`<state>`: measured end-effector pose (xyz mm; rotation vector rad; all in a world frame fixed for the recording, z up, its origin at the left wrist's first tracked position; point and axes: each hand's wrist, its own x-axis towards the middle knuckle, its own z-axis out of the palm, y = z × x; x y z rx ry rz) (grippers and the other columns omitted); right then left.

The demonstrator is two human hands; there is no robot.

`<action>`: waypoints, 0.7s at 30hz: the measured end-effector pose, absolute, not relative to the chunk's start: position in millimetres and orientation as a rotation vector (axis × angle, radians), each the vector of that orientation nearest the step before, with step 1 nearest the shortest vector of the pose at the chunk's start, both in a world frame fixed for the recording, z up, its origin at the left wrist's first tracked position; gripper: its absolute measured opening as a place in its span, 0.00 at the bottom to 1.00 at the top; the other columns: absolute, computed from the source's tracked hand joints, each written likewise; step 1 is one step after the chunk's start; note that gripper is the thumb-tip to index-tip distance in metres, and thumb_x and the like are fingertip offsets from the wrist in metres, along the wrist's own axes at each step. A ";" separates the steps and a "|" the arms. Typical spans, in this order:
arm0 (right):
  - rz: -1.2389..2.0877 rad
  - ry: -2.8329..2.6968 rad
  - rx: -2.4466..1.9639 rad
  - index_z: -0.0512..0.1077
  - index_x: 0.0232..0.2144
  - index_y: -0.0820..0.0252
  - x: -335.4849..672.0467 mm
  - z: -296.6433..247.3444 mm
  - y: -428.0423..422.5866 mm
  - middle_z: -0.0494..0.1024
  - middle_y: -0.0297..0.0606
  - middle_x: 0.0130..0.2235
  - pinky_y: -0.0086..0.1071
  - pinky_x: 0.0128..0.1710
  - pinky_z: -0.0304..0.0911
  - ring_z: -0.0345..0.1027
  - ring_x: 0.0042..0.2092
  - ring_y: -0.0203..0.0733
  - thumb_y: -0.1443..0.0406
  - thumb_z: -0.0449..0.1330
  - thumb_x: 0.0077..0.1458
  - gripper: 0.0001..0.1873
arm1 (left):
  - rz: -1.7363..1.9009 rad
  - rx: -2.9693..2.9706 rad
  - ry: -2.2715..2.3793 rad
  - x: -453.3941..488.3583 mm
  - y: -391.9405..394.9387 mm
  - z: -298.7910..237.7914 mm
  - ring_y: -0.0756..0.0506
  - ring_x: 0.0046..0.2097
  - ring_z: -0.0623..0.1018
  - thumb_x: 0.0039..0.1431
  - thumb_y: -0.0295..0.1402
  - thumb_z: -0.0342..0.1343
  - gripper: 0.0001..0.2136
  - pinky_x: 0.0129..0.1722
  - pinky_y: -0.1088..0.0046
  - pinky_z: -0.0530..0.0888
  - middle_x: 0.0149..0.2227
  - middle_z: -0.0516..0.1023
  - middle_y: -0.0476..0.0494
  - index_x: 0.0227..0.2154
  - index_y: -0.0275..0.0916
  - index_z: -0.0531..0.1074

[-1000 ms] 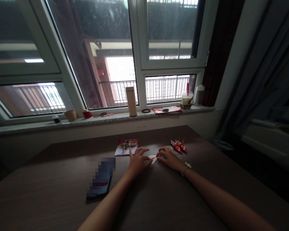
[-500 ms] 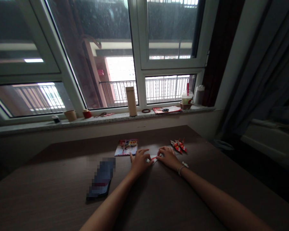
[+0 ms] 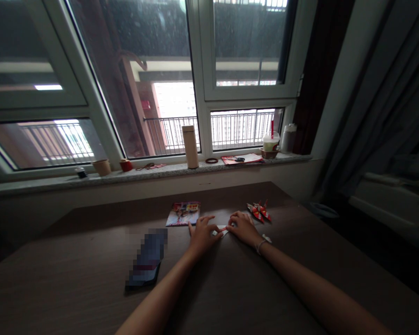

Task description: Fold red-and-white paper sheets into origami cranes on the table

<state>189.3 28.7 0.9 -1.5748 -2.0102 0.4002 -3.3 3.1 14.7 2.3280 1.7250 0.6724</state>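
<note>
A small folded piece of paper (image 3: 222, 230), white with a red strip, lies on the dark brown table (image 3: 230, 288) between my hands. My left hand (image 3: 203, 235) pinches or presses its left edge, with the other fingers spread above the table. From the right, my right hand (image 3: 243, 227) has its curled fingertips on the opposite edge; a bracelet is round that wrist. Parts of the paper are covered by my fingers. Beyond my right hand sit red and white folded paper figures (image 3: 259, 211). A colourful printed paper stack (image 3: 183, 213) lies beyond my left hand.
A phone (image 3: 147, 260), partly pixelated, lies left of my left forearm. The windowsill holds a tan flask (image 3: 190, 147), a brown cup (image 3: 102, 167), red-edged papers (image 3: 242, 159) with scissors, a drink cup (image 3: 271, 141) with a red straw and a grey bottle (image 3: 288, 138).
My fingers have shifted very slightly at the folded paper. The things around them have stayed where they were.
</note>
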 end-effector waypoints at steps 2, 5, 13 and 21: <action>0.393 -2.015 -1.589 0.77 0.32 0.54 188.6 2.6 28.1 0.72 0.36 0.48 0.41 0.56 0.47 0.61 0.53 0.47 0.58 0.63 0.55 0.08 | 0.671 2.323 1.724 -2.6 1.8 16.7 0.34 0.63 0.62 0.56 0.41 0.62 0.05 0.60 0.28 0.38 0.61 0.69 0.48 0.33 0.51 0.81; 0.390 -2.024 -1.600 0.77 0.32 0.54 187.7 5.2 27.3 0.72 0.37 0.48 0.41 0.57 0.47 0.61 0.54 0.47 0.58 0.62 0.55 0.08 | 0.670 2.312 1.726 -1.6 0.3 19.3 0.35 0.63 0.62 0.56 0.41 0.62 0.05 0.61 0.29 0.39 0.61 0.69 0.48 0.34 0.51 0.81; 0.398 -2.017 -1.632 0.77 0.32 0.54 185.5 8.8 25.9 0.72 0.37 0.48 0.41 0.57 0.46 0.60 0.53 0.47 0.58 0.63 0.55 0.08 | 0.671 2.329 1.727 -2.3 0.7 17.4 0.34 0.63 0.61 0.56 0.41 0.62 0.05 0.61 0.29 0.38 0.61 0.69 0.48 0.32 0.50 0.80; 0.402 -2.009 -1.628 0.77 0.33 0.54 185.0 7.2 25.9 0.72 0.37 0.49 0.42 0.57 0.46 0.60 0.54 0.47 0.58 0.62 0.56 0.08 | 0.703 2.344 1.707 -2.7 1.2 15.8 0.35 0.63 0.61 0.56 0.42 0.62 0.06 0.61 0.29 0.38 0.61 0.68 0.48 0.35 0.54 0.81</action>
